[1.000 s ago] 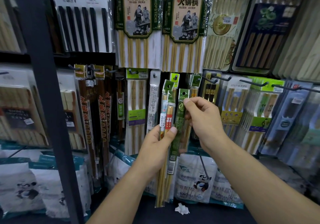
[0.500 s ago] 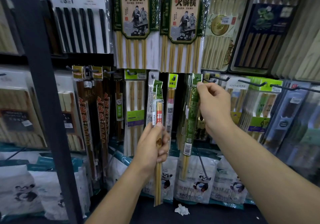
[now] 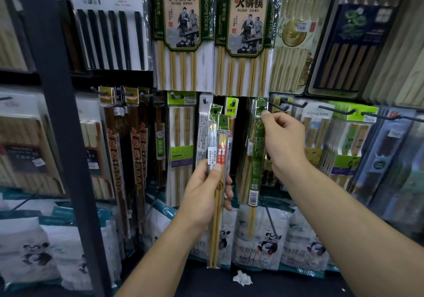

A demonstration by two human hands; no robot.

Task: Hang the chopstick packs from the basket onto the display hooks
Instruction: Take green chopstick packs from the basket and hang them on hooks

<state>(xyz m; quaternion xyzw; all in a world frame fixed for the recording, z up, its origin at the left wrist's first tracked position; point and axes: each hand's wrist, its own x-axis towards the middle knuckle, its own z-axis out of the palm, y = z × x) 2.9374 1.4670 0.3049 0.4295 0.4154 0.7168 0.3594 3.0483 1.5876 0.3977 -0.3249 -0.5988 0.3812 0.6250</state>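
My left hand (image 3: 206,191) grips two slim clear chopstick packs (image 3: 219,159) upright in front of the display, their green header tabs pointing up. My right hand (image 3: 281,140) pinches the top of a long green chopstick pack (image 3: 255,159) at its header, right at a dark display hook (image 3: 278,107). The green pack hangs straight down beside similar green packs behind it. Whether its hole is on the hook I cannot tell. The basket is out of view.
Dense rows of hanging chopstick packs fill the wall: large bamboo sets (image 3: 181,32) above, brown packs (image 3: 117,150) to the left. A dark metal upright (image 3: 59,113) crosses the left foreground. Bare hooks (image 3: 335,111) jut out at right. Panda-printed bags (image 3: 263,241) line the bottom.
My right hand lifted the green pack away from the left hand's bundle, up and right to the hook. The left hand shifted its two packs slightly left.
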